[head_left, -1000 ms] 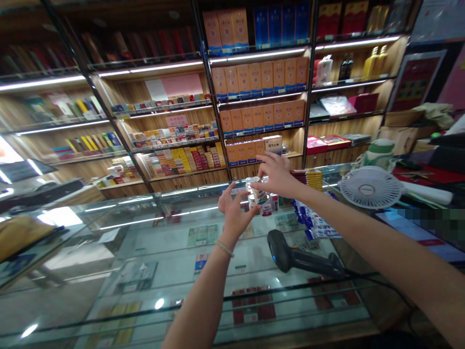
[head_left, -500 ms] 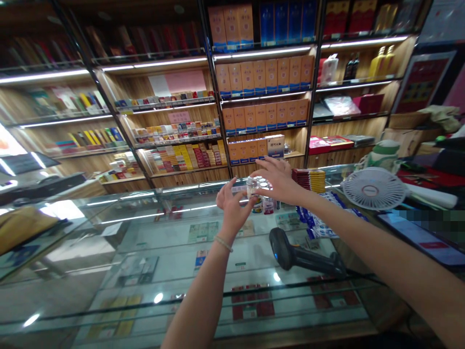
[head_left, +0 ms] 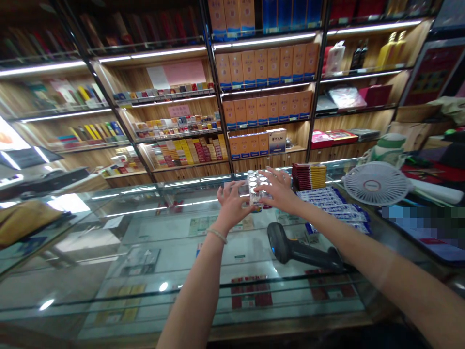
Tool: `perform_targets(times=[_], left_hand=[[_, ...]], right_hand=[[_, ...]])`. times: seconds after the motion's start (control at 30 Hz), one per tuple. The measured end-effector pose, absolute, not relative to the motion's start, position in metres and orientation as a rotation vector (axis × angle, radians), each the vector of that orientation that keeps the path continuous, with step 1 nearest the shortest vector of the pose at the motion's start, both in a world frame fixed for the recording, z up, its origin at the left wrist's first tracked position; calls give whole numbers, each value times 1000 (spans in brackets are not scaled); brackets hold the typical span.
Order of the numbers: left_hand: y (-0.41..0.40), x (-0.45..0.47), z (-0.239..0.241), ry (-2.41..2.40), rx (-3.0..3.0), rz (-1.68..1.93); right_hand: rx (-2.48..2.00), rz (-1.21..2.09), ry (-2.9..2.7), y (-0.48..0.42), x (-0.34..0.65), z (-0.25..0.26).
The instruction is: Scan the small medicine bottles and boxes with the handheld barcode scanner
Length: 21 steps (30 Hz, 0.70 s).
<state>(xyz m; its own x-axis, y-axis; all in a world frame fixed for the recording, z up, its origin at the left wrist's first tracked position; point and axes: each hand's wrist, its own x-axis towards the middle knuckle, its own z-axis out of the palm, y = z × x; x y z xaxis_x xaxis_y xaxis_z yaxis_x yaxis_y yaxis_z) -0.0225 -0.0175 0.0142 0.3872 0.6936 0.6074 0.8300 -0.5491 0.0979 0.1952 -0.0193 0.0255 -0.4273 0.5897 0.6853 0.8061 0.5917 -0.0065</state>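
Note:
Several small clear bottles [head_left: 253,183] with white caps stand close together in rows on the glass counter. My left hand [head_left: 234,202] is at their left side, its fingers spread and curved and its thumb reaching to the front bottle. My right hand [head_left: 279,189] comes over them from the right, with thumb and forefinger around a front bottle [head_left: 255,198] and the other fingers raised. The lower parts of some bottles are hidden behind my hands. A black barcode scanner [head_left: 286,247] lies on the glass nearer to me.
Right of the bottles are a stack of red and yellow packs [head_left: 308,176] and blue-white sachets [head_left: 332,206]. A white handheld fan [head_left: 376,184] and a green-lidded flask [head_left: 388,148] stand farther right. Behind the glass counter [head_left: 145,232], lit shelves hold many boxes.
The small bottle held up between both hands is now down at the front of the group. My left hand's fingers have drawn slightly away from it; my right hand has shifted a little lower.

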Motion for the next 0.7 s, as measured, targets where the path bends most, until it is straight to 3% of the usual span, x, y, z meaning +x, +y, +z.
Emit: perform_targets(times=[0.7], left_hand=[[-7,-22,-11,-1343,-2413,-829]], right_hand=[[-1123,-400,-2171,-13,194,-4]])
